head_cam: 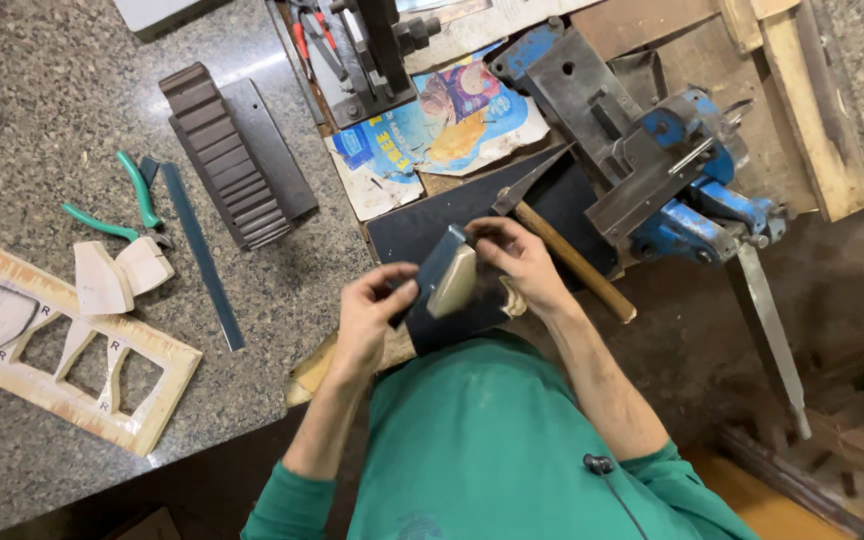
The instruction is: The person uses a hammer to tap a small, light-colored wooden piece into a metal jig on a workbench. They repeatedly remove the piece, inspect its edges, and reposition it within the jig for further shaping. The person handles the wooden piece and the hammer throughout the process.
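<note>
My left hand [370,315] and my right hand [522,262] together hold a small pale wooden block [452,283] wrapped in a dark sheet [433,272], just in front of my green shirt. The left thumb presses the sheet's left edge. The right fingers pinch the block's top end. A hammer with a wooden handle [577,262] lies right behind my right hand on a dark mat [422,222].
A blue bench vise [677,175] stands at the right. On the granite counter [42,120] lie a wooden template [62,350] with cut-outs, two pale wooden pieces [117,275], green-handled pliers [117,205], a long file [202,255] and a stack of dark ridged strips [227,155].
</note>
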